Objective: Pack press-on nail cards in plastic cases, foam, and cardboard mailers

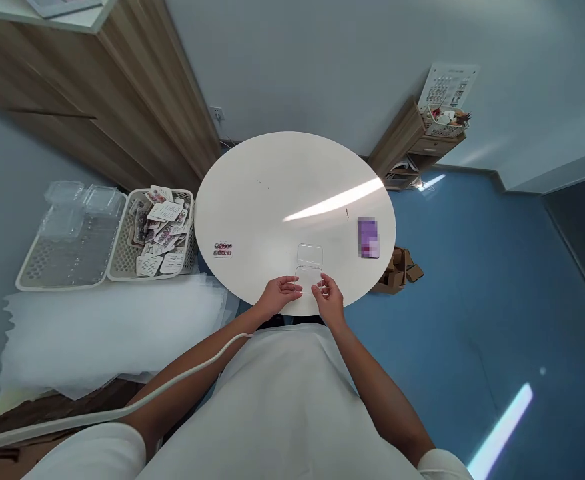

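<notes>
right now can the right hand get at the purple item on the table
Probably yes: nothing visible stands between the right hand and the purple item on the white table, though that hand is busy holding the clear case.

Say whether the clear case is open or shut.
Open: its lid extends beyond the base, not over it.

On the table (272,177), a sheet (223,250) lies left of the hinged case (309,266), a packet (367,235) right; left of the table, a basket (190,248) holds cards (165,212).
</notes>
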A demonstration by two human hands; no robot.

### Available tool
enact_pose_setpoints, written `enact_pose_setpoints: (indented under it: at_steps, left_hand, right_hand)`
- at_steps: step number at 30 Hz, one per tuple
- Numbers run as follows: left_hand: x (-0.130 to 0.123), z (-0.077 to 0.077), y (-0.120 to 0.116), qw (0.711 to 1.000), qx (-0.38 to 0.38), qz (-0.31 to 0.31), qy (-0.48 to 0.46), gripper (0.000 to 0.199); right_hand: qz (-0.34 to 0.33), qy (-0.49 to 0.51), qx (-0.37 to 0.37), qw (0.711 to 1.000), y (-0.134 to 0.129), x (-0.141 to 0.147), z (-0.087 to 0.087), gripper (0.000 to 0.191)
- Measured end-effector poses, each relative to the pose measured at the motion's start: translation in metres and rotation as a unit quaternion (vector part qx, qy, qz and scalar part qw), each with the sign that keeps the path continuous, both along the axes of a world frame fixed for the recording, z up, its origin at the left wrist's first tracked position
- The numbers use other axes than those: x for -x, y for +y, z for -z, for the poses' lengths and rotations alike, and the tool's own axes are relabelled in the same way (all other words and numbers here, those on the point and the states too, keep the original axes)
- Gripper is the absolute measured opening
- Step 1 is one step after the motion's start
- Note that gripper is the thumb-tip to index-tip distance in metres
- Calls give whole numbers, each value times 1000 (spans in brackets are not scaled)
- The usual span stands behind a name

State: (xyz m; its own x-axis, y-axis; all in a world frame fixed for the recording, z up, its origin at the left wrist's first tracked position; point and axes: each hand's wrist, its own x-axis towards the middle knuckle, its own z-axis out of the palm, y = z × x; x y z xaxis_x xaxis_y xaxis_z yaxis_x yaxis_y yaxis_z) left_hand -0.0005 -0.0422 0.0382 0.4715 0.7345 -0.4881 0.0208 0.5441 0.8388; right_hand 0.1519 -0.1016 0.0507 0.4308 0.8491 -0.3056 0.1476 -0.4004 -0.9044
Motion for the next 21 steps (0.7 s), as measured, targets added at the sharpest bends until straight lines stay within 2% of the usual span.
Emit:
enact_pose_setpoints:
  at_steps: [2, 4, 8, 11, 14, 17, 21]
  left_hand:
    - [-5, 12, 2, 1000, -14, -18, 19, 71]
    - [-10, 25, 5, 999, -28, -28, 36, 76]
    - [-18, 49, 15, 995, -60, -32, 72, 69]
    - [-23, 62, 18, 989, -97, -32, 110, 65]
    - [-29, 69, 17, 978, -121, -29, 166, 60]
    - [-35, 70, 16, 959, -150, -17, 241, 55]
    - [-39, 67, 13, 925, -187, 5, 330, 54]
  right_hand:
    - [-6, -12, 24, 1000, 7, -4, 6, 49]
    - [-29, -23, 51, 998, 17, -10, 13, 50]
    - [-92, -56, 66, 992, 31, -18, 30, 52]
    - [-111, -65, 75, 989, 33, -22, 45, 54]
    - [-115, -66, 89, 987, 34, -25, 58, 55]
    - [-132, -82, 94, 983, 36, -29, 65, 54]
    - [-151, -86, 115, 978, 34, -37, 68, 71]
